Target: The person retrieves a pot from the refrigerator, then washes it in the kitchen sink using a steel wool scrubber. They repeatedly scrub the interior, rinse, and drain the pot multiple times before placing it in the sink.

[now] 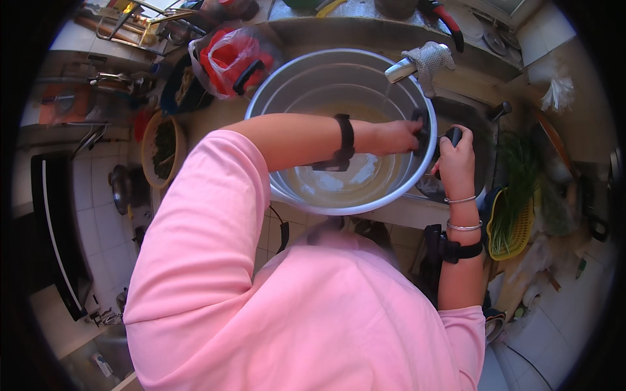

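Note:
A large round metal basin (337, 211) holds shallow, cloudy water. My left arm reaches across it, and my left hand (398, 138) presses a dark, blurred object (421, 132) to the right inner wall; whether it is a cloth or a scrubber I cannot tell. Just outside the right rim, my right hand (457, 154) is closed around a black handle (454, 135). A similar black handle (248, 77) shows at the basin's upper left. Above the right rim, a metal faucet (401, 70) draped with mesh cloth (430, 63) runs a thin stream into the basin.
The sink (481, 117) lies under and right of the basin. Further right, a yellow plastic basket (521, 237) holds long green stalks (513, 190). Red and clear plastic bags (227, 58) stand at the upper left, above a bowl of leafy greens (166, 146).

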Tool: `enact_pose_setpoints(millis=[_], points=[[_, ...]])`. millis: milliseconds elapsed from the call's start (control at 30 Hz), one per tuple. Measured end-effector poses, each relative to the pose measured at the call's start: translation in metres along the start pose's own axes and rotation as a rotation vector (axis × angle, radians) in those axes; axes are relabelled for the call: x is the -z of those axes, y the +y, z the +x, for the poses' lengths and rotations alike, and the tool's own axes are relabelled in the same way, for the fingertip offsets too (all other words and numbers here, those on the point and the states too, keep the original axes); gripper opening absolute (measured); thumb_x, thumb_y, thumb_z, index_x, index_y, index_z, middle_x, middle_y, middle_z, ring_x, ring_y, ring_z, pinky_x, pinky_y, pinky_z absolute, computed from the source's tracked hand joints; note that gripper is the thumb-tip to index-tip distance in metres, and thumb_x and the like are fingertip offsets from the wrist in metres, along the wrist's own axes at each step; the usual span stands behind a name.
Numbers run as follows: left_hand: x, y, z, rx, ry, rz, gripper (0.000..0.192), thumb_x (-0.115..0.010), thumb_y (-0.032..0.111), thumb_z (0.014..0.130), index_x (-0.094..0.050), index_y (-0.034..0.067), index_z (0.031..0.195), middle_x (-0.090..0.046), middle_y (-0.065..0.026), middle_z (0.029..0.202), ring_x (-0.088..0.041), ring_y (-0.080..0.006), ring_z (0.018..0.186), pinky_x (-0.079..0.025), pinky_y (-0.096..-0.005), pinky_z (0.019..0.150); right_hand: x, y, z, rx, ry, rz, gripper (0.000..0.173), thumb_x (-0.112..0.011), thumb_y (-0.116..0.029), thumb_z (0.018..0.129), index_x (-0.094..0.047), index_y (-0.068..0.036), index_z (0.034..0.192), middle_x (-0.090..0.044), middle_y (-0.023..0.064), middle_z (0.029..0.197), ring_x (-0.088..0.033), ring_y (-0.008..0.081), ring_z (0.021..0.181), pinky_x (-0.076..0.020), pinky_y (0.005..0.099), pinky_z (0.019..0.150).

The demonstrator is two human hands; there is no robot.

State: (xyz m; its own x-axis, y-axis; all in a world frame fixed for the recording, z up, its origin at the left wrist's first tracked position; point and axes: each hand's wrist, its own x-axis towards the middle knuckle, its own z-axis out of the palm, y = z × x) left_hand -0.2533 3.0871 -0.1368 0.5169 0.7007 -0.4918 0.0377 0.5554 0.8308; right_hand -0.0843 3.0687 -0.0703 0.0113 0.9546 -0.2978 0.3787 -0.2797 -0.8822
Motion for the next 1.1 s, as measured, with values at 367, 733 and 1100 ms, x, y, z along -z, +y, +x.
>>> enact_pose_setpoints(millis=[367,733,1100], points=[[0.195,-0.158,-0.008,0.384,-0.197,1.635,0.027,-0.074,0.021,0.077,-0.076,0.003,0.097,-0.073,-0.0160,0.091,-0.070,-0.0307,0.086,-0.055,-0.0425,0.075,-0.001,-0.004,-0.002,0.008,0.038,-0.062,0.036,-0.054,-0.011,0.092,-0.046,0.002,0.124,-0.065,0.0177,0.073,-0.063,0.0228,0.046,-0.0526,0.0358,0.046],[0.060,-0.152,0.078,-0.037,0.269,0.782,0.039,-0.068,0.016,0.083,-0.062,0.002,0.119,-0.064,-0.0187,0.121,-0.063,-0.0355,0.106,-0.052,-0.0416,0.092,0.003,-0.011,-0.007,-0.017,-0.007,-0.020,0.034,-0.053,-0.010,0.094,-0.044,0.000,0.125,-0.063,0.0150,0.073,-0.061,0.0187,0.046,-0.0506,0.0330,0.045],[0.156,0.006,-0.164,0.596,-1.137,1.245,0.035,-0.054,0.012,0.092,-0.069,0.009,0.123,-0.068,-0.0179,0.118,-0.062,-0.0330,0.110,-0.045,-0.0415,0.101,0.000,-0.006,-0.002,-0.030,0.024,-0.065,0.034,-0.053,-0.013,0.094,-0.046,-0.002,0.126,-0.064,0.0141,0.070,-0.060,0.0197,0.044,-0.0499,0.0347,0.044]])
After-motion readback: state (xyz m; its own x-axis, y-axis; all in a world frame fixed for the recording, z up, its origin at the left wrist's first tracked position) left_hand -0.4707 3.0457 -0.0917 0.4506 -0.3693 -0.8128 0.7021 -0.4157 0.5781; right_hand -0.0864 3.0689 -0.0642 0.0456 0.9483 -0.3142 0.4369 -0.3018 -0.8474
